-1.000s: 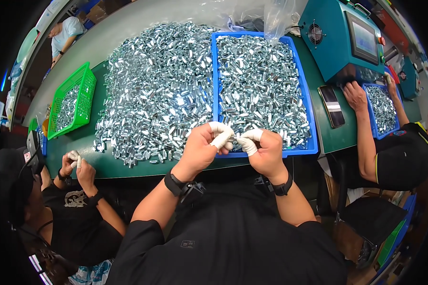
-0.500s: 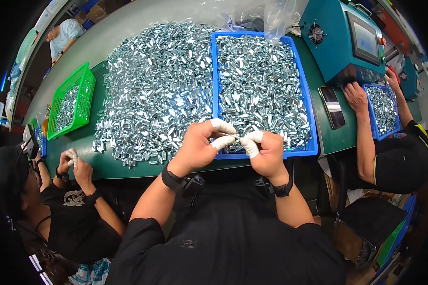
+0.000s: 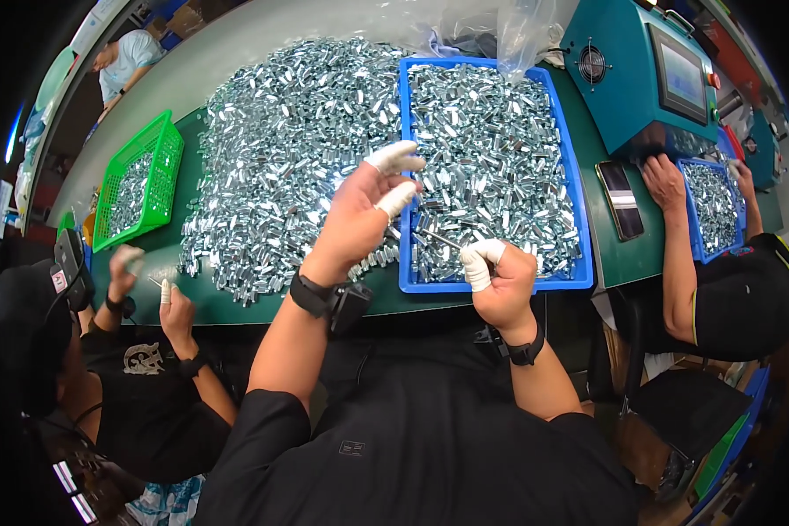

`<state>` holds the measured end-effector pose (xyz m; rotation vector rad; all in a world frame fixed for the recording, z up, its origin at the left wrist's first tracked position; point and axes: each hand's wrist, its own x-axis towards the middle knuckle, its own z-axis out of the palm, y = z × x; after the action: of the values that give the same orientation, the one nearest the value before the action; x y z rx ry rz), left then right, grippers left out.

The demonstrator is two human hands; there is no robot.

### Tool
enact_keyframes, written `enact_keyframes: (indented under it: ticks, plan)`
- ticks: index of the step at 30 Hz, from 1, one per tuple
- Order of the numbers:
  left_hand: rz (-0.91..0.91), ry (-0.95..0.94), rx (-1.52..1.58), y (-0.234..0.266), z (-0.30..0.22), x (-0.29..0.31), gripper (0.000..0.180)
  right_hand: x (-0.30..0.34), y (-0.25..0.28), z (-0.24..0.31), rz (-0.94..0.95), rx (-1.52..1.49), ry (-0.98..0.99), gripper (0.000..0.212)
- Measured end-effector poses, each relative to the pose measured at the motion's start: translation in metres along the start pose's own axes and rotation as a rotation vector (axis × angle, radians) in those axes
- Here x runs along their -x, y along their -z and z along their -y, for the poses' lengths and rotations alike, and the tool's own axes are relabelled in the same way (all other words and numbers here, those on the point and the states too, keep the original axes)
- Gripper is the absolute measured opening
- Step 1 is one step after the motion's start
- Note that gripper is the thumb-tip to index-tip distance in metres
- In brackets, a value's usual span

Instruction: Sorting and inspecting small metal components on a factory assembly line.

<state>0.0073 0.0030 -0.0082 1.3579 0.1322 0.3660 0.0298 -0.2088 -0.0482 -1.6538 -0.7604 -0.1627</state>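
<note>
Right hand (image 3: 506,285) pinches the thin rod (image 3: 441,238), best kept steady; left hand (image 3: 359,209), fingers (image 3: 391,159) parted, should clear its tip.

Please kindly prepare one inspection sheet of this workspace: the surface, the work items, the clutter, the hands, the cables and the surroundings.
Surface: smooth green tabletop, largely covered in the middle.
Work items: loose pile of small silver metal pieces; beside it, a rectangular blue plastic tray full of similar pieces; one thin metal rod.
Clutter: dark rectangular phone; clear plastic bag at the tray's far edge.
Hands: left hand open, white-wrapped thumb and finger apart; right hand pinches the rod above the tray.
Cables: nothing seen clearly.
Surroundings: boxy teal machine with screen; green plastic basket; co-workers at left and right.
</note>
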Motion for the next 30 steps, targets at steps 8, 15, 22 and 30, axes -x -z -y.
enact_keyframes:
  ticks: [8, 15, 22, 30]
  plan:
    - [-0.031, -0.158, -1.192, 0.077, 0.022, 0.001, 0.027, -0.001, 0.000, 0.001, 0.035, -0.012, -0.011, 0.011]
    - [0.020, -0.285, -1.283, 0.082, 0.026, -0.001, 0.027, -0.001, -0.001, 0.003, 0.046, -0.038, -0.060, 0.010]
    - [0.053, -0.243, -1.273, 0.078, 0.024, -0.003, 0.030, -0.002, 0.000, 0.004, 0.051, -0.010, -0.057, 0.010]
    - [0.127, 0.296, 0.005, 0.044, 0.005, 0.035, 0.021, -0.002, 0.001, 0.003, 0.055, -0.008, -0.059, 0.010]
